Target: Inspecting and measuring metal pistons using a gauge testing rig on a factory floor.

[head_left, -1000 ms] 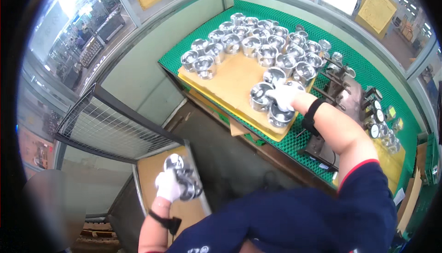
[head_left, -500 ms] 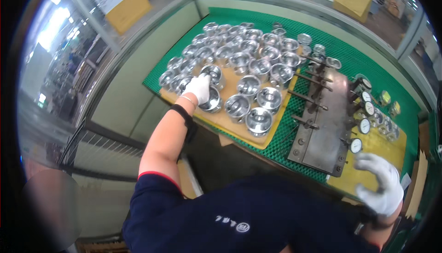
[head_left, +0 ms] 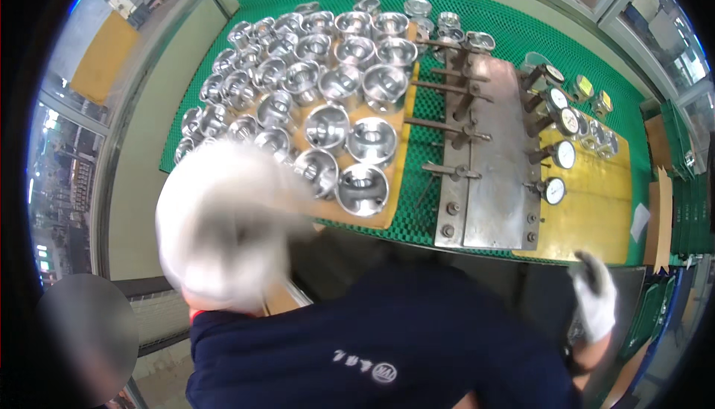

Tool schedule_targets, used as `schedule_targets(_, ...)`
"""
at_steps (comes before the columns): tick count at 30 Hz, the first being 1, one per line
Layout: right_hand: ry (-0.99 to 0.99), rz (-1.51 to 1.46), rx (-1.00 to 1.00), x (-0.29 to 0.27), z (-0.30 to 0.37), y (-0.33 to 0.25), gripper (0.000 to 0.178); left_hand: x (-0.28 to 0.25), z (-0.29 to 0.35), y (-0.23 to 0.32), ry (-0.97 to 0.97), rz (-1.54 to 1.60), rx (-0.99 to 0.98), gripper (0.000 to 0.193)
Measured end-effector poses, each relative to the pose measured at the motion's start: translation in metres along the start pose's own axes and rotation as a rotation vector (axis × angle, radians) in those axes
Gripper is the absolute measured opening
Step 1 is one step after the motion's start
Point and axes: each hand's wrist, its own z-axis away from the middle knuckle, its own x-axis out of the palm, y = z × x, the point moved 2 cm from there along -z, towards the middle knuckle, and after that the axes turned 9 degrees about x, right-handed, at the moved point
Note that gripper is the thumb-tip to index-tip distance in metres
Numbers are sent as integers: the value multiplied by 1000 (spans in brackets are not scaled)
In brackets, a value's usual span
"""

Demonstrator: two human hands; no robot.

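Close to the camera and smeared by motion, my left hand [head_left: 223, 219] in a white glove is raised over the lower left of the parts board. Its fingers cannot be made out, nor whether anything is in them. Behind it, many shiny metal pistons [head_left: 363, 188] stand in rows on a tan board with a yellow edge [head_left: 400, 178]. My right hand [head_left: 596, 301], also gloved in white, is at the lower right just off the table's front edge. Its fingers are partly bent and apart, with nothing visible between them.
A steel gauge fixture [head_left: 491, 156] with clamp rods and several round dial gauges [head_left: 564, 154] stands right of the board. Beyond it lies a yellow sheet [head_left: 596, 208] with several pistons [head_left: 607, 143]. Green mesh matting [head_left: 506, 7] covers the table. Cardboard [head_left: 659, 219] stands at the right.
My left hand has lifted from the pistons and come up toward the camera. My right hand has moved down, away from the fixture. The view has shifted, so the table sits further left.
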Motion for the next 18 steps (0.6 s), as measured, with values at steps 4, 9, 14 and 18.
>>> schedule_targets(4,-54,-19,-337,27,-36,-44,42,26,-19,18,-333,182,251,18)
schedule_targets(9,-328,-75,-479,40,-72,-58,44,91,-12,52,-85,-13,-236,20)
schedule_targets(14,-392,-74,-590,37,-101,-45,35,162,14,-45,-77,-429,-792,34)
schedule_targets(18,-772,209,-402,48,-102,-59,17,214,74,-90,25,-896,-877,28)
